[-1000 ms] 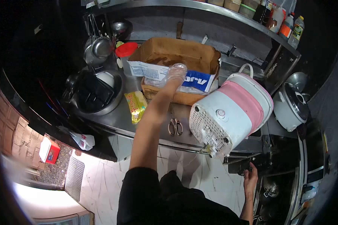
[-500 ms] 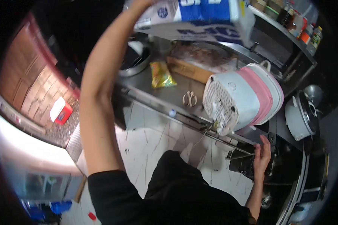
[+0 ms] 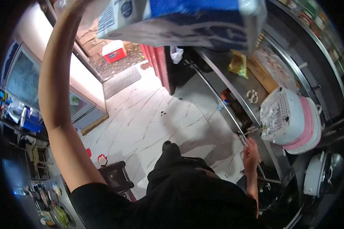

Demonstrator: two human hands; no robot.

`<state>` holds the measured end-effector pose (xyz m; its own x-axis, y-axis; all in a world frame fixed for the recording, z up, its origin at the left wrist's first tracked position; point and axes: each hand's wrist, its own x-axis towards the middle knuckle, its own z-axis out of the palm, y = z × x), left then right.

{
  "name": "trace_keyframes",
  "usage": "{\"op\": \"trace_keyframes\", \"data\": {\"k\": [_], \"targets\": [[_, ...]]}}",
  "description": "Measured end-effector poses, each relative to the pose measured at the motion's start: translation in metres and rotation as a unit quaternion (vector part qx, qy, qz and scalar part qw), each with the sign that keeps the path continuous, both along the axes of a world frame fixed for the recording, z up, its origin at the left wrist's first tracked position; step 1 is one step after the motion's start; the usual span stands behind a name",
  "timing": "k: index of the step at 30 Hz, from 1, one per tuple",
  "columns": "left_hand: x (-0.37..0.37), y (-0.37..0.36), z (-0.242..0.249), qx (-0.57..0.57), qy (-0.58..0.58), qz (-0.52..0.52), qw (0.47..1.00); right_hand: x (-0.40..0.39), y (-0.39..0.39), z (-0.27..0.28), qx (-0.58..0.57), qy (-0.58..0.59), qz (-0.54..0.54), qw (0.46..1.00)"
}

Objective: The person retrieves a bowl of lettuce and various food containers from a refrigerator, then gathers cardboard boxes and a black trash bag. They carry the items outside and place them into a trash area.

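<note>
A big plastic-wrapped pack [image 3: 195, 23] in blue and white fills the top of the head view, held up high. My left hand [image 3: 93, 5] is closed on its left end, at the frame's top edge, with most of the fingers hidden or cut off. Lower down at the right, my right hand [image 3: 251, 155] has loosely curled fingers, the thumb a little apart, and nothing shows in it. It overlaps the metal rail [image 3: 231, 114] along the counter front in this view. Close to it stands a white and pink perforated tub [image 3: 294, 122], tipped on its side.
The steel counter [image 3: 233, 84] carries scissors [image 3: 252, 96], a yellow packet [image 3: 239, 65] and a cardboard box [image 3: 263, 72]. A rice cooker [image 3: 315, 173] stands at the far right. Tiled floor [image 3: 141, 110] leads to a doorway with a red and white cooler [image 3: 114, 51] outside. A dark stool [image 3: 112, 177] stands lower left.
My view has turned left, so the counter and tub now lie further right and the doorway shows more. The pack has stayed raised in my left hand. My right hand's fingers are more curled.
</note>
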<state>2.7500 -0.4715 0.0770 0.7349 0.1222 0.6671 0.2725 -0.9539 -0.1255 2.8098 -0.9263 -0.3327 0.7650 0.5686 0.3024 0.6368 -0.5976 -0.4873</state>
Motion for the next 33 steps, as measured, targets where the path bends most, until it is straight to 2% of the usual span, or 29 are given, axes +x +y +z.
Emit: {"op": "trace_keyframes", "data": {"k": [2, 3, 4, 5, 6, 7, 9, 10, 11, 14, 15, 16, 17, 18, 19, 20, 21, 22, 23, 24, 25, 26, 27, 28, 29, 30, 31, 32, 33], "targets": [[-0.028, 0.03, -0.024, 0.036, -0.005, 0.117, 0.993, -0.002, 0.035, -0.017, 0.01, 0.034, 0.03, 0.999], [-0.044, 0.06, -0.019, -0.056, 0.091, 0.119, 0.987, -0.003, 0.054, -0.025, 0.01, 0.035, 0.039, 0.999], [-0.056, 0.124, -0.039, 0.108, 0.073, 0.0, 0.992, -0.005, 0.075, -0.032, 0.004, 0.081, 0.048, 0.996], [-0.064, 0.145, -0.047, 0.024, 0.141, -0.03, 0.989, -0.005, 0.098, -0.039, -0.001, 0.125, 0.057, 0.991], [-0.078, 0.211, -0.068, 0.05, 0.189, -0.018, 0.98, -0.007, 0.123, -0.047, -0.014, 0.058, 0.082, 0.995], [-0.093, 0.276, -0.085, 0.076, 0.239, -0.008, 0.968, -0.01, 0.148, -0.058, -0.013, 0.06, 0.088, 0.994], [-0.11, 0.252, -0.105, -0.029, 0.118, -0.056, 0.991, -0.012, 0.191, -0.087, -0.1, 0.179, 0.079, 0.976], [-0.117, 0.281, -0.12, -0.073, 0.157, 0.0, 0.985, -0.013, 0.208, -0.109, -0.117, 0.147, 0.088, 0.978], [-0.125, 0.31, -0.137, -0.051, 0.16, 0.036, 0.985, -0.015, 0.221, -0.129, -0.119, 0.148, 0.09, 0.978], [-0.14, 0.375, -0.17, -0.088, 0.193, 0.04, 0.976, -0.023, 0.242, -0.197, -0.18, 0.16, 0.109, 0.964], [-0.149, 0.404, -0.186, -0.101, 0.189, 0.023, 0.977, -0.026, 0.239, -0.221, -0.228, 0.208, 0.128, 0.943], [-0.153, 0.427, -0.196, -0.086, 0.225, 0.066, 0.968, -0.032, 0.243, -0.233, -0.272, 0.256, 0.146, 0.916], [-0.156, 0.445, -0.204, -0.163, 0.233, 0.067, 0.957, -0.037, 0.253, -0.229, -0.309, 0.375, 0.103, 0.868], [-0.159, 0.461, -0.209, -0.142, 0.222, 0.056, 0.963, -0.041, 0.261, -0.226, -0.34, 0.488, 0.057, 0.802], [-0.155, 0.475, -0.216, -0.121, 0.211, 0.043, 0.969, -0.031, 0.228, -0.29, -0.308, 0.508, 0.122, 0.795], [-0.157, 0.501, -0.232, -0.12, 0.19, 0.019, 0.974, -0.036, 0.255, -0.254, -0.404, 0.466, 0.105, 0.78], [-0.159, 0.53, -0.246, -0.119, 0.169, -0.004, 0.978, -0.037, 0.223, -0.321, -0.394, 0.432, 0.13, 0.801], [-0.155, 0.555, -0.248, -0.19, 0.261, 0.114, 0.939, -0.037, 0.194, -0.385, -0.385, 0.396, 0.152, 0.82], [-0.151, 0.56, -0.25, -0.25, 0.196, 0.07, 0.946, -0.034, 0.216, -0.363, -0.387, 0.43, 0.108, 0.808], [-0.148, 0.585, -0.259, -0.188, 0.229, 0.093, 0.95, -0.032, 0.238, -0.341, -0.387, 0.461, 0.062, 0.796], [-0.146, 0.617, -0.272, -0.126, 0.261, 0.116, 0.95, -0.027, 0.263, -0.318, -0.389, 0.52, -0.025, 0.76], [-0.15, 0.661, -0.302, -0.124, 0.263, 0.113, 0.95, -0.022, 0.285, -0.316, -0.387, 0.522, -0.026, 0.76], [-0.158, 0.717, -0.342, -0.219, 0.167, 0.015, 0.961, -0.017, 0.302, -0.323, -0.339, 0.579, -0.103, 0.734], [-0.154, 0.743, -0.347, -0.203, 0.156, -0.015, 0.966, -0.01, 0.323, -0.328, -0.285, 0.631, -0.179, 0.699], [-0.149, 0.768, -0.35, -0.186, 0.146, -0.045, 0.971, 0.003, 0.347, -0.338, -0.281, 0.633, -0.178, 0.699], [-0.144, 0.793, -0.353, -0.169, 0.136, -0.074, 0.973, 0.02, 0.371, -0.357, -0.293, 0.671, -0.149, 0.665], [-0.133, 0.794, -0.338, -0.121, 0.166, -0.041, 0.978, 0.033, 0.394, -0.379, -0.306, 0.706, -0.12, 0.628], [-0.123, 0.815, -0.34, -0.225, 0.211, 0.056, 0.95, 0.046, 0.432, -0.387, -0.301, 0.715, -0.138, 0.616], [-0.114, 0.834, -0.344, -0.228, 0.216, 0.051, 0.948, 0.062, 0.467, -0.378, -0.278, 0.688, -0.053, 0.668]]}}
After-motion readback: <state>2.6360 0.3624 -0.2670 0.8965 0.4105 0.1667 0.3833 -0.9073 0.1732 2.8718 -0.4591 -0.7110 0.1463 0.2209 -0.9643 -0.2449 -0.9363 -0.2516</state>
